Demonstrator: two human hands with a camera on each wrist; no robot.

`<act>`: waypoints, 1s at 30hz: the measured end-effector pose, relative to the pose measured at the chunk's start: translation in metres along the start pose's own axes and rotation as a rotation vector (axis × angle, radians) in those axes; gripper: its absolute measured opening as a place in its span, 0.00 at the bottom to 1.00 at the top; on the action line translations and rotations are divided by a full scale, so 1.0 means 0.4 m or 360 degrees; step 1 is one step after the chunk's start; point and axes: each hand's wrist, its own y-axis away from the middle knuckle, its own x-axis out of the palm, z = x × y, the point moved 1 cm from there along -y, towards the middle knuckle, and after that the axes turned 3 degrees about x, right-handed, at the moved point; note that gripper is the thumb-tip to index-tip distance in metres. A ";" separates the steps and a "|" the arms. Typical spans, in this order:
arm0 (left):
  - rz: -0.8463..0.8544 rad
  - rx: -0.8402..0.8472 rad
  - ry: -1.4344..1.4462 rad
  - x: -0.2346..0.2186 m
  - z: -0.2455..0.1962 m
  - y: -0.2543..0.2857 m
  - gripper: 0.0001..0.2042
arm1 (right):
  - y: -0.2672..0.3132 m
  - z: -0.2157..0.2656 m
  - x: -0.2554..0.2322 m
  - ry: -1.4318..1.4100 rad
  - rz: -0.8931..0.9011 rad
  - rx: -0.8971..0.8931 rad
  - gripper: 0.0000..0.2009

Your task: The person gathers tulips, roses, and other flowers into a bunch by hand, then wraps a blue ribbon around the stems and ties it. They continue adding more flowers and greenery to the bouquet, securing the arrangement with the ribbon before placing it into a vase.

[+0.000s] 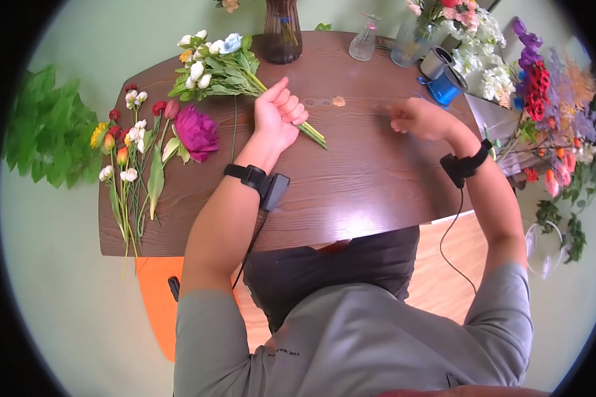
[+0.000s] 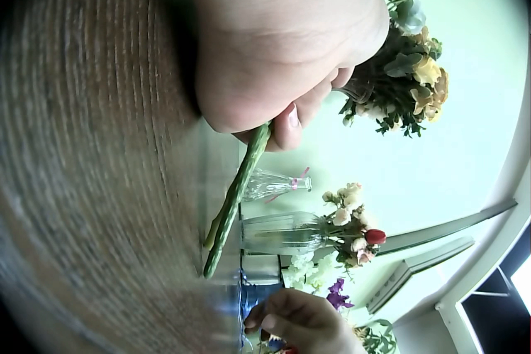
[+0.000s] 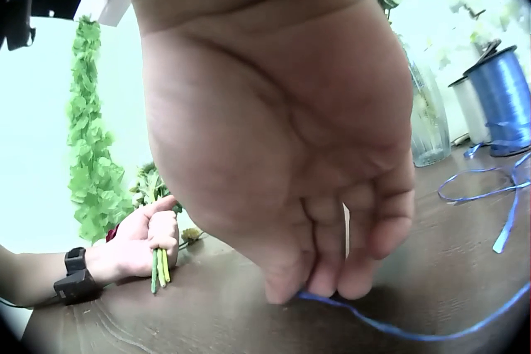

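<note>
My left hand (image 1: 278, 116) grips a bunch of artificial flowers (image 1: 212, 73) by its green stems (image 1: 314, 134). White buds, a pale blue bloom and leaves fan out to the upper left of the fist, and the cut ends poke out below it. On the right side of the table, my right hand (image 1: 420, 119) pinches a thin blue ribbon (image 3: 415, 336) between thumb and fingertips, close over the wood. Behind that hand stands a blue ribbon spool (image 3: 500, 92), with a loose curled tail of ribbon (image 3: 506, 225) lying beside it.
Loose flowers, among them a purple peony (image 1: 197, 133), lie at the left of the brown table (image 1: 351, 178). A dark vase (image 1: 283, 33), a small glass bottle (image 1: 363, 46) and a silver spool (image 1: 436, 63) stand along the back. Flower bunches (image 1: 549, 119) crowd the right edge.
</note>
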 end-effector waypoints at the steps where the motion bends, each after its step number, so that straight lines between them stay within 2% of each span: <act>1: 0.0007 0.0010 0.0015 -0.003 -0.001 0.000 0.29 | -0.006 0.000 -0.002 -0.0174 -0.0001 0.0057 0.09; 5: -0.0014 0.0003 0.0039 -0.001 0.000 0.002 0.25 | 0.008 0.056 -0.020 -0.0543 -0.0010 0.0157 0.10; 8: -0.0028 -0.0018 0.0041 0.000 0.002 0.002 0.21 | -0.023 0.049 0.006 -0.0775 -0.0131 0.0124 0.11; 14: 0.0043 0.0016 0.0053 -0.010 0.001 0.001 0.19 | -0.104 0.167 0.026 -0.0867 -0.0403 -0.0043 0.12; 18: -0.0004 0.0015 0.0057 0.001 0.003 0.005 0.23 | -0.181 0.268 0.066 -0.1137 -0.0308 -0.0187 0.13; 21: -0.0051 0.0032 -0.0008 0.015 0.001 0.010 0.26 | -0.206 0.343 0.085 -0.1215 -0.0161 -0.0123 0.11; 25: -0.0059 0.0028 -0.0073 0.017 -0.002 0.012 0.29 | -0.255 0.359 0.106 -0.1331 -0.0089 -0.0142 0.10; 30: -0.0009 0.0015 -0.0099 0.015 -0.002 0.011 0.28 | -0.256 0.379 0.093 -0.1358 -0.0030 -0.0017 0.09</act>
